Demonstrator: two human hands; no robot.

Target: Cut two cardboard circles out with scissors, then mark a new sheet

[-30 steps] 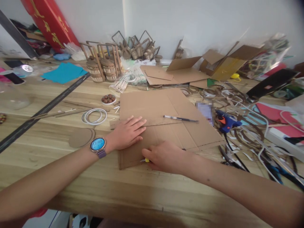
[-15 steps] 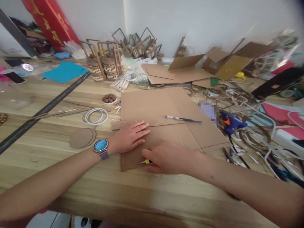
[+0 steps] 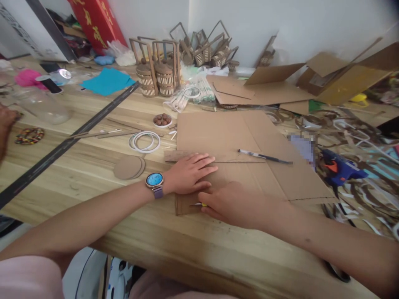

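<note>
My left hand (image 3: 191, 172) lies flat, fingers spread, on a large brown cardboard sheet (image 3: 221, 128), its fingertips beside a narrow cardboard strip (image 3: 174, 156) that lies across the sheet. Just to its right and nearer me, my right hand (image 3: 230, 203) is closed around a small yellow-handled cutter (image 3: 204, 204). The thin blade points left, low over the sheet's near left part; whether it touches the cardboard I cannot tell. Most of the handle is hidden in my fingers. A black pen (image 3: 264, 156) rests on the sheet beyond my right hand.
Left of the sheet lie cardboard discs (image 3: 127, 167), white rings (image 3: 145, 142) and a dish of brown balls (image 3: 162, 120). A blue glue gun (image 3: 343, 166) and scraps are at right. Small baskets (image 3: 165, 79) stand behind. Another person's hand (image 3: 8, 118) shows at the left edge.
The view has swung left, bringing another person's hand into sight. My right hand with the cutter has shifted slightly left along the cardboard, closer to my left hand, which stays flat.
</note>
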